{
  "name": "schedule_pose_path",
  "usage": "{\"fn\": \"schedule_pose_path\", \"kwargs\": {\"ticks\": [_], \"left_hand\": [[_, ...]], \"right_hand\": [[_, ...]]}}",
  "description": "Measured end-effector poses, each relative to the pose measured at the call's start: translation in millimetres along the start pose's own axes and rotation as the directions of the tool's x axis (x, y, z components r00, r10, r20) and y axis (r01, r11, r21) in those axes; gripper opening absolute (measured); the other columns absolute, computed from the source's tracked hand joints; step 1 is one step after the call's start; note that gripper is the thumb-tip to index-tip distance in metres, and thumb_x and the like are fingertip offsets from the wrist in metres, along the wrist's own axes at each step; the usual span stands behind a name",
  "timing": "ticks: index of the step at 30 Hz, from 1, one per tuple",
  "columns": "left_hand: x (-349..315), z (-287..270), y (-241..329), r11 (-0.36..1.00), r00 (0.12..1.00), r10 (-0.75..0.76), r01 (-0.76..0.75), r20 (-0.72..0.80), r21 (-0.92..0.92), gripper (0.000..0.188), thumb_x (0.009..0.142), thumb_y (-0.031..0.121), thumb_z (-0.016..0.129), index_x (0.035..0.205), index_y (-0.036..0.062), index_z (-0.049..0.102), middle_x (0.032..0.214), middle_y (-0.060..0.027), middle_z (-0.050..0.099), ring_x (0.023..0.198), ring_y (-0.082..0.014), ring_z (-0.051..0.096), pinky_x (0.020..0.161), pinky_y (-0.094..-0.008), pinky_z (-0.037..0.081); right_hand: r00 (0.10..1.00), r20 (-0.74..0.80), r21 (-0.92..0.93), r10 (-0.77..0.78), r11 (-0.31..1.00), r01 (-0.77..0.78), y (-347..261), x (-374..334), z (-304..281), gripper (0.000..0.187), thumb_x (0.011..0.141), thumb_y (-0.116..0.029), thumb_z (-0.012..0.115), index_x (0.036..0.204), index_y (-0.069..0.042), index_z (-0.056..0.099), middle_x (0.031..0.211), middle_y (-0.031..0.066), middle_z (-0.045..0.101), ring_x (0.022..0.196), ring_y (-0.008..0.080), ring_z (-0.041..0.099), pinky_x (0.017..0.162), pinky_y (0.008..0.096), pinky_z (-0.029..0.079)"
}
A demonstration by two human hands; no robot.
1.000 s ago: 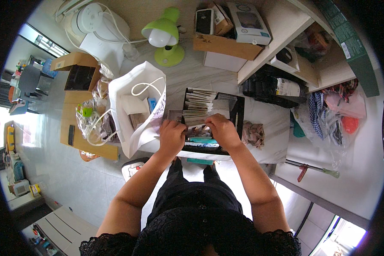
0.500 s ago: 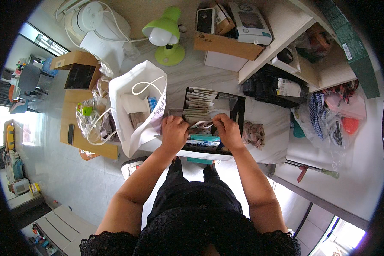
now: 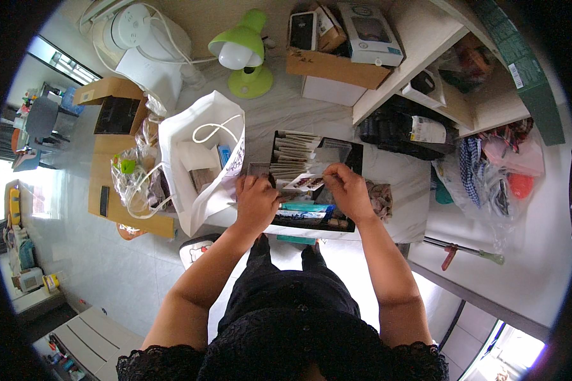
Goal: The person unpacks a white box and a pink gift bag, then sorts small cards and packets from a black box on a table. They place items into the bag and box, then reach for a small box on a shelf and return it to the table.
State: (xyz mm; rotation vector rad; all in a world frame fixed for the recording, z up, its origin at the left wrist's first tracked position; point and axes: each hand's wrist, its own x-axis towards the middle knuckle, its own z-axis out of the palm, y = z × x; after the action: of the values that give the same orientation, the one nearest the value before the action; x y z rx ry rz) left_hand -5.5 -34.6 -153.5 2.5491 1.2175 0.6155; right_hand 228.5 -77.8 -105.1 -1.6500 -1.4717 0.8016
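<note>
A black box (image 3: pixel 356 167) sits on the marble-look tabletop in front of me, filled with a row of thin upright packets (image 3: pixel 292 152). Toward its near side lie teal and blue packets (image 3: pixel 306 209). My right hand (image 3: pixel 348 190) pinches the right end of a small white card (image 3: pixel 308 182) bearing dark red spots, tilted above the box. What the spots are is too small to tell. At the box's left near corner rests my left hand (image 3: pixel 257 200), fingers bent and slightly apart, with nothing visible in them; the fingertips are partly hidden.
Left of the box stands an open white paper bag (image 3: pixel 200 136) with rope handles. A green lamp (image 3: pixel 241 47) and a cardboard box (image 3: pixel 337 66) of smaller boxes stand behind. Crumpled patterned cloth (image 3: pixel 380 200) lies right; black plastic-wrapped goods (image 3: pixel 397 130) sit by the shelf.
The white card has come up and turned, so its dark red spots now show. My right hand has shifted slightly with it, while my left hand has moved a little left.
</note>
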Motion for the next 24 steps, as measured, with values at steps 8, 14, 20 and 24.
{"fn": "schedule_pose_path", "kwargs": {"ticks": [8,14,20,24], "left_hand": [[-16,-5,2,0.994,0.996,-0.014,0.024,0.089,-0.108,0.013,0.067,0.025,0.074,0.070,0.0122,0.073,0.089,-0.0003,0.054,0.104,-0.0246,0.043,0.096,-0.0529,0.026],[-20,-10,7,0.994,0.990,0.072,-0.062,0.122,-0.085,0.014,0.068,0.028,0.074,0.069,0.0139,0.073,0.090,0.0008,0.053,0.107,-0.0241,0.041,0.099,-0.0547,0.024],[-24,-10,9,0.994,0.988,0.079,-0.068,0.131,-0.086,0.014,0.068,0.027,0.074,0.072,0.0132,0.072,0.091,-0.0008,0.054,0.105,-0.0259,0.044,0.098,-0.0536,0.026],[-17,3,10,0.998,0.997,-0.041,0.044,0.061,-0.055,0.010,0.071,0.022,0.067,0.073,0.0129,0.072,0.089,-0.0026,0.056,0.100,-0.0269,0.046,0.092,-0.0488,0.030]], "right_hand": [[0.981,0.087,-0.181,-0.175,0.965,0.188,5,-4,33,0.008,0.084,-0.006,0.061,0.092,-0.004,0.060,0.080,0.0157,0.065,0.075,0.0362,0.064,0.065,0.0423,0.051],[0.976,0.107,-0.252,-0.191,0.944,0.212,4,0,39,0.006,0.084,-0.007,0.060,0.089,-0.005,0.060,0.081,0.0147,0.066,0.075,0.0347,0.065,0.064,0.0426,0.052],[0.985,0.050,-0.275,-0.162,0.946,0.170,4,2,35,0.005,0.085,-0.009,0.058,0.089,-0.006,0.060,0.079,0.0146,0.066,0.073,0.0353,0.065,0.063,0.0429,0.052],[0.987,0.029,-0.265,-0.157,0.951,0.159,10,3,34,0.006,0.085,-0.009,0.059,0.089,-0.006,0.060,0.080,0.0145,0.066,0.072,0.0358,0.064,0.063,0.0428,0.052]]}}
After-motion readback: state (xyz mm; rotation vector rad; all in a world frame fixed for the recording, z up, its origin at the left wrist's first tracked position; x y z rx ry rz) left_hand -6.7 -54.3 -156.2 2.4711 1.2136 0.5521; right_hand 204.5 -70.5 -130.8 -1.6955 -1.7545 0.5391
